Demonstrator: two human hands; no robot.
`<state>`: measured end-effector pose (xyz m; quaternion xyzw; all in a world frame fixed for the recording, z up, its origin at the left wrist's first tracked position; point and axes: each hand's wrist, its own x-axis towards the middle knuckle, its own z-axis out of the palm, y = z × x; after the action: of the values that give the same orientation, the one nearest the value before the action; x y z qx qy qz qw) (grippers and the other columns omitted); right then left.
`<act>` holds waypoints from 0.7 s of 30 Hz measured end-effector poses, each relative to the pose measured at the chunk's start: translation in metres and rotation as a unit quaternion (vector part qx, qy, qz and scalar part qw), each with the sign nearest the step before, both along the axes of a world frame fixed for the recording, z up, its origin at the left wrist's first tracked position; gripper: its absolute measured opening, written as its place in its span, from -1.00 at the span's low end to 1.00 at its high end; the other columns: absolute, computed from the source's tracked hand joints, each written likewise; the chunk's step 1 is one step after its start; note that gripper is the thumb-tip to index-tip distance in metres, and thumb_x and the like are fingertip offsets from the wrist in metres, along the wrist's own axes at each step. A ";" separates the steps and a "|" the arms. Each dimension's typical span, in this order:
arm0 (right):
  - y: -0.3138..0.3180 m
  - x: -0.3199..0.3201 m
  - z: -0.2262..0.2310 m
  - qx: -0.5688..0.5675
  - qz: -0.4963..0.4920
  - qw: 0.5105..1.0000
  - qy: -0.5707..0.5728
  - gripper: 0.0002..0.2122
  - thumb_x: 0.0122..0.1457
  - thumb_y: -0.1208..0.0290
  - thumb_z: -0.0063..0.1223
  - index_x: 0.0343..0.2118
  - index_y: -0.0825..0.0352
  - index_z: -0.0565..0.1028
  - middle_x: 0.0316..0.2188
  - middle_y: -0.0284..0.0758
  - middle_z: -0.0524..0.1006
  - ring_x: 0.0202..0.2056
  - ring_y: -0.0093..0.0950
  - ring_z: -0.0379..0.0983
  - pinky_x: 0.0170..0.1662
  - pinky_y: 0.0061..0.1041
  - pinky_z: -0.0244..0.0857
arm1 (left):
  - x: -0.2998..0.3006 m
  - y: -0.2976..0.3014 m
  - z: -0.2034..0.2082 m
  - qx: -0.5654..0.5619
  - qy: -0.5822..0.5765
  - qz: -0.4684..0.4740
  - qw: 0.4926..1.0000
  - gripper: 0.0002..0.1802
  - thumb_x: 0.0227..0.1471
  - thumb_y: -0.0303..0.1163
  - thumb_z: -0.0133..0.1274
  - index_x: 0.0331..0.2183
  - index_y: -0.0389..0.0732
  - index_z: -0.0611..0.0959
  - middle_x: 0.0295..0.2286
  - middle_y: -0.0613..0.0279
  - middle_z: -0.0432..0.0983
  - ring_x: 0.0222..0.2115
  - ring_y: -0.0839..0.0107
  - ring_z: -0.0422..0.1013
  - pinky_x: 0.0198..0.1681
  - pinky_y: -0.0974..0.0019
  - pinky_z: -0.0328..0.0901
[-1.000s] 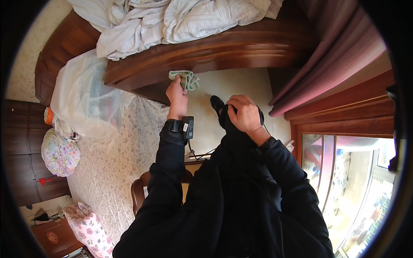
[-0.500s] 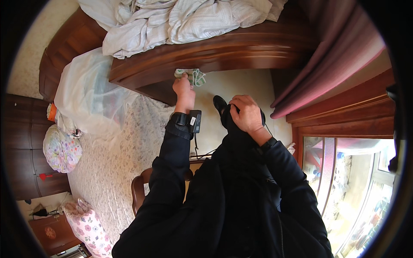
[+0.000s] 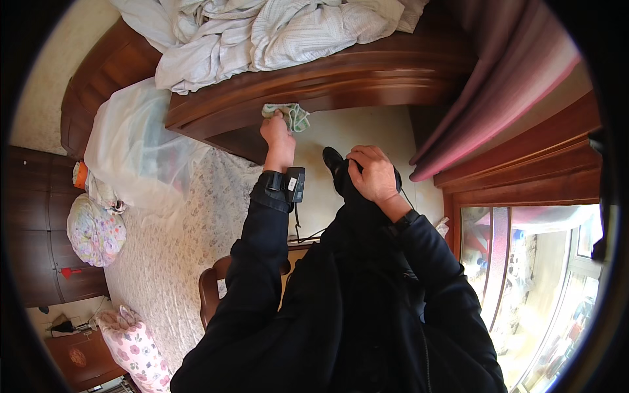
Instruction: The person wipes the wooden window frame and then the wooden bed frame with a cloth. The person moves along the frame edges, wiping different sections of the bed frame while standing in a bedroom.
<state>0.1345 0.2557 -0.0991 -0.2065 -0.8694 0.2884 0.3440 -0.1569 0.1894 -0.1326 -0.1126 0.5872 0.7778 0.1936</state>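
Head view: one left hand (image 3: pixel 278 134) presses one green cloth (image 3: pixel 288 114) on one footboard (image 3: pixel 341 78).

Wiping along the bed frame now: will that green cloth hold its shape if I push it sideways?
Probably not: the green cloth looks bunched and floppy under the left hand, so it may fold. It seems light and should slide on the polished wooden bed frame.

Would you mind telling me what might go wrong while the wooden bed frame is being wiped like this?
1. The person leans forward, left hand pressing the green cloth on the bed frame, right hand braced on the knee; balance might slip.
2. The loose white bedding overhangs the frame nearby and may snag.
3. The dangling wrist cable could catch.
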 end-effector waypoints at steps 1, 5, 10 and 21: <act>0.000 0.000 -0.001 -0.002 0.002 1.000 0.001 -0.89 0.12 0.45 0.19 -0.32 0.26 0.69 -0.23 -0.36 0.67 -0.10 -0.25 0.57 -0.01 -0.26 0.49 | 0.001 0.000 0.004 -0.009 0.015 -0.009 1.000 -0.84 0.30 -0.45 0.13 -0.09 -0.24 0.63 -0.18 0.27 0.62 -0.28 0.41 0.54 -0.28 0.22 0.40; 0.000 -0.004 -0.001 -0.005 0.009 1.000 -0.009 -0.89 0.13 0.45 0.19 -0.32 0.26 0.70 -0.22 -0.36 0.67 -0.10 -0.24 0.57 -0.01 -0.26 0.49 | 0.007 0.002 0.002 0.011 0.059 0.027 0.998 -0.76 0.31 -0.48 0.12 -0.01 -0.28 0.64 -0.12 0.25 0.63 -0.20 0.38 0.55 -0.19 0.22 0.43; -0.001 -0.001 0.001 0.003 0.003 1.000 0.003 -0.89 0.12 0.44 0.19 -0.31 0.25 0.70 -0.22 -0.37 0.67 -0.11 -0.25 0.57 -0.02 -0.25 0.49 | 0.004 0.006 -0.001 -0.008 -0.076 0.073 0.994 -0.67 0.29 -0.49 0.13 0.07 -0.30 0.63 -0.05 0.21 0.62 -0.11 0.32 0.53 -0.08 0.14 0.44; -0.001 -0.002 0.000 0.007 0.004 1.000 0.004 -0.89 0.13 0.45 0.20 -0.31 0.25 0.70 -0.20 -0.36 0.67 -0.10 -0.26 0.58 -0.02 -0.28 0.50 | 0.006 0.000 -0.003 0.006 -0.004 0.041 0.999 -0.82 0.28 -0.48 0.13 -0.08 -0.25 0.65 -0.15 0.24 0.62 -0.23 0.34 0.54 -0.20 0.22 0.42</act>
<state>0.1325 0.2545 -0.0991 -0.1998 -0.8707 0.2847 0.3477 -0.1512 0.1898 -0.1353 -0.1385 0.5767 0.7882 0.1640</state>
